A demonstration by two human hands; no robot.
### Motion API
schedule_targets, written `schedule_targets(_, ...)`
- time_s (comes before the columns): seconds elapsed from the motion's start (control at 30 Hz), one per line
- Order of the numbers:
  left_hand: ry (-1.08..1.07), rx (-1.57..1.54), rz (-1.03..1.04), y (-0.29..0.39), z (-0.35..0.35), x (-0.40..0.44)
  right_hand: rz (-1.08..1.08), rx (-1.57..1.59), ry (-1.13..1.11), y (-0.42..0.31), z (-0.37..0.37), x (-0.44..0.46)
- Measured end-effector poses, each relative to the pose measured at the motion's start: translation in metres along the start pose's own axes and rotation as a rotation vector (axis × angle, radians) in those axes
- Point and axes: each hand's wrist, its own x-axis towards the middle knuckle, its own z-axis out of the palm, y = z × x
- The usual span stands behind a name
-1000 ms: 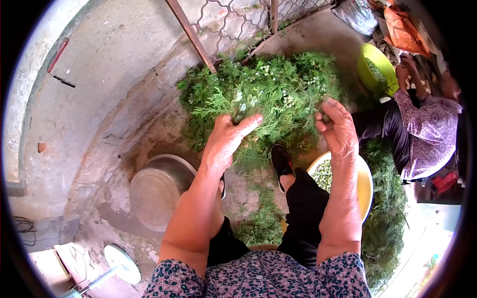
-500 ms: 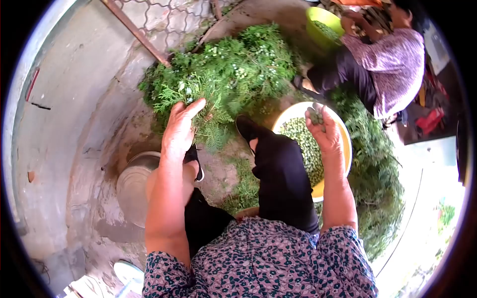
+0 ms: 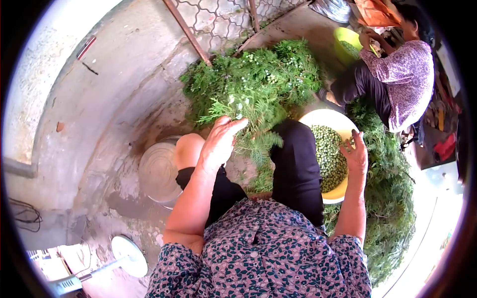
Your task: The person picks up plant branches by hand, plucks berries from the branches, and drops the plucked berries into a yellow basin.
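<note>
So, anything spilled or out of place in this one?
Little stands out. Loose greenery strewn on the floor, outside the main pile, looks untidy, and the metal pot seems upturned, perhaps deliberately. No clear spill shows around the yellow basin.

We see leafy green sprigs (image 3: 258,118), round green berries (image 3: 328,156), a round yellow basin (image 3: 325,117) and a mauve cloth blouse (image 3: 268,248) flecked dark teal.

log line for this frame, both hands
left hand: holds sprig | right hand: fingers spread at tub | tub: holds green berries | greenery: heaped ahead
</note>
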Motion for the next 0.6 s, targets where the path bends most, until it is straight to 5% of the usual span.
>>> schedule_targets(0.27,0.184,-1.038,-0.746,0.042,-0.007,-0.011,-0.045,-0.318,0.144,0.034,-0.058,0.000)
schedule_targets(0.43,0.227,-1.326,-0.627,0.053,-0.002,-0.010,-0.300,-0.342,0.069,-0.009,0.029,-0.053)
schedule_targets(0.53,0.251,-1.369,-0.661,0.053,0.006,-0.012,-0.309,-0.312,-0.228,-0.022,0.094,-0.090)
schedule_targets(0.6,0.241,-1.346,-0.683,0.055,0.011,-0.012,-0.525,-0.371,-0.433,-0.022,0.129,-0.119)
